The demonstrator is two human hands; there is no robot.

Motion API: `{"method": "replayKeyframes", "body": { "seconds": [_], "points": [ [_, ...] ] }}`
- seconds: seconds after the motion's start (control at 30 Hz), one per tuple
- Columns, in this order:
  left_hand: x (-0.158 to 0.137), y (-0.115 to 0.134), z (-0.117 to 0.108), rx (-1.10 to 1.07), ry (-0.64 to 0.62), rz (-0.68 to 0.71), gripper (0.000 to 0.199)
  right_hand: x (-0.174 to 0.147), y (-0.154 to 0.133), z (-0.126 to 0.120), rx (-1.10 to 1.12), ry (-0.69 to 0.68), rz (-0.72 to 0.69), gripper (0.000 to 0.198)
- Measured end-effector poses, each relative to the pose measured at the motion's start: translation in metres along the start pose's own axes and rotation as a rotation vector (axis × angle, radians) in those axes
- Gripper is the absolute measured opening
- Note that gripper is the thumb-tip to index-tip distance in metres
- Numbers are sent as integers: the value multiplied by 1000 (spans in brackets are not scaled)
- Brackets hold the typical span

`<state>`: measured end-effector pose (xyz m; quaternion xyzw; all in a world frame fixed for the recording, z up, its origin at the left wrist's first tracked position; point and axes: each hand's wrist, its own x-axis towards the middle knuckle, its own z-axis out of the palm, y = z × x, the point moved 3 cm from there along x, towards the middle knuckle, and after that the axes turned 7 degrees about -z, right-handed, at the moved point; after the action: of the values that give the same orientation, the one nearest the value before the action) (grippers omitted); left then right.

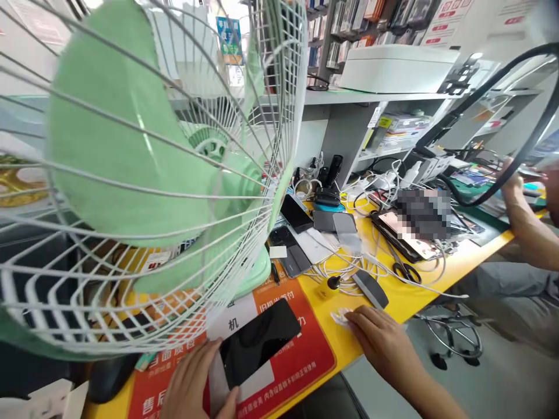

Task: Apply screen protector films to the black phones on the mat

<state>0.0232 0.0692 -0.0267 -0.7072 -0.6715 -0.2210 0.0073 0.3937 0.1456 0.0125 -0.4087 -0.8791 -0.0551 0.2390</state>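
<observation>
A black smartphone (262, 340) lies screen up on a red and white printed mat (305, 355). My left hand (192, 378) is at its left end, fingers along one edge and thumb near the other, gripping it. Off the mat to the right, on the yellow tabletop, my right hand (384, 343) has its fingers closed on a small piece of crumpled clear plastic (342, 316). Just beyond that hand rests a dark grey, rounded flat object (370, 288). A small round black piece (333, 283) sits beside it.
A green fan (209, 174) with a white cage fills the left. Tangled white cables (345, 267), black scissors (404, 269) and several phones (296, 214) crowd the table's far side. A black looped arm (484, 87) hangs at right, near another person's hand (513, 180).
</observation>
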Motion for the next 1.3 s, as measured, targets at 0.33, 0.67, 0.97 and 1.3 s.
{"method": "replayKeyframes", "body": {
  "seconds": [0.33, 0.67, 0.97, 1.3],
  "points": [
    [-3, 5, -1, -66, -77, -130, 61, 93, -123, 77, 83, -70, -26, 16],
    [1, 15, -8, -78, -120, -186, 62, 91, -93, 75, 11, -131, 75, 21],
    [0, 15, -10, -69, -55, -107, 63, 108, -169, 95, 80, -151, -101, 17],
    [3, 14, -7, -19, -52, -102, 63, 99, -117, 86, 34, -66, 62, 22]
  ]
}}
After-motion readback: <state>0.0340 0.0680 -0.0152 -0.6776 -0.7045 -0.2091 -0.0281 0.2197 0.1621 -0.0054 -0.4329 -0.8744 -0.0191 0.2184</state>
